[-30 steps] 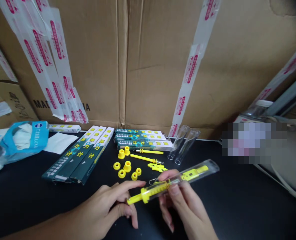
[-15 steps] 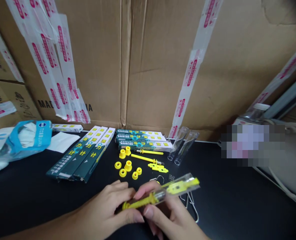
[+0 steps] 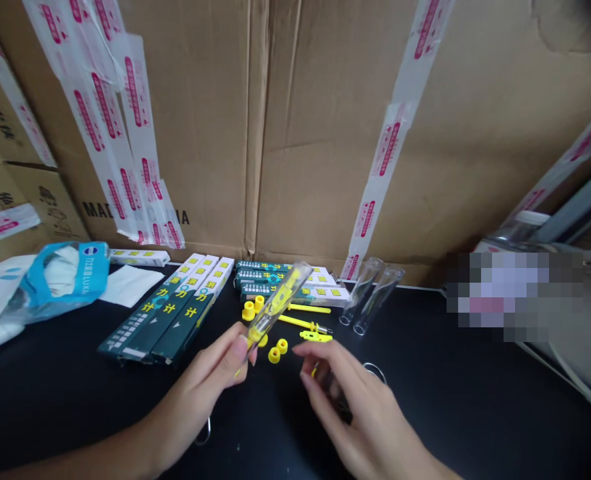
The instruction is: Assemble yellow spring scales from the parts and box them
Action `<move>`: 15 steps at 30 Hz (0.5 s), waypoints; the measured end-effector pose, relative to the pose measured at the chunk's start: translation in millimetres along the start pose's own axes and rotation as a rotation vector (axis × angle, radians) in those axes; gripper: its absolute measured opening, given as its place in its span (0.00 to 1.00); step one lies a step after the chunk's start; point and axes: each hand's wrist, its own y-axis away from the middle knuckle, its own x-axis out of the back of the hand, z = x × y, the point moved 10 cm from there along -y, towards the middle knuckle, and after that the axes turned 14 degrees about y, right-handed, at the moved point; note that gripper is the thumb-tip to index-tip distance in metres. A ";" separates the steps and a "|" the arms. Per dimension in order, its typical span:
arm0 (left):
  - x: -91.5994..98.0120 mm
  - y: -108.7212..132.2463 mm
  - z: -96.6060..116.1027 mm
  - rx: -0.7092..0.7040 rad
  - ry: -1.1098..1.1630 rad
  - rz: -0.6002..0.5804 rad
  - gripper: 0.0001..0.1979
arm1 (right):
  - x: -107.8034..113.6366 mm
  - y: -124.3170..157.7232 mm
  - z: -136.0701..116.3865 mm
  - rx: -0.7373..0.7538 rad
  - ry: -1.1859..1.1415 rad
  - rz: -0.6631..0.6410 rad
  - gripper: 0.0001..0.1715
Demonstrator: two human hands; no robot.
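My left hand is closed round the lower end of a clear tube with yellow parts inside; the tube tilts up to the right. My right hand is apart from it, thumb and fingers curled with a gap between the tips and no object visible between them. Near its fingertips lies a flat yellow piece. Small yellow caps sit between the hands, and a yellow rod with a metal end lies behind them. A metal ring or hook shows beyond my right hand.
Green-and-white boxes lie at the left, and more boxes at the back. Two clear tubes lean near the cardboard. A blue-and-clear packet is far left, and a pale bag stands right.
My right hand has let go of the tube and moved right. My left hand now holds the tube alone, raised and tilted more steeply. A metal hook now shows below my left forearm.
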 end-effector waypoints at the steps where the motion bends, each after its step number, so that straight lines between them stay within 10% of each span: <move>1: 1.5 -1.4 0.6 -0.003 0.035 0.010 0.22 | 4.1 -7.2 -3.1 0.047 0.117 0.021 0.14; 15: -8.8 -1.4 5.2 0.067 0.068 -0.087 0.24 | -43.6 -106.9 -4.0 0.214 0.487 -0.085 0.13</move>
